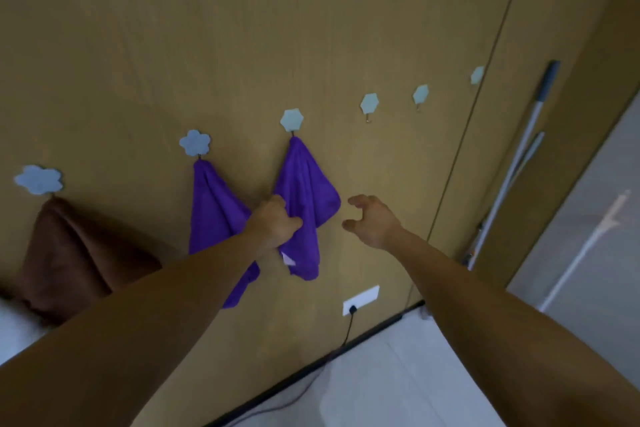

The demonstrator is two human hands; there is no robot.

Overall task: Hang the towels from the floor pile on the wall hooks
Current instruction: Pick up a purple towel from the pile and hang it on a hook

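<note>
Purple towel point(304, 198) gripped by left hand point(273, 225), white tag point(288, 259) unreadable

No readable text, brand, number or sign anywhere. Small pale tag point(288, 259) on purple towel point(304, 198), at 6 o'clock of its hook point(292, 120): too blurred to read.

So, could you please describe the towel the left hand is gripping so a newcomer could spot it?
Follow the row of pale blue hooks across the wooden wall. Two purple towels hang there; it is the right purple towel, beside the empty hooks, gripped by the left hand.
</note>
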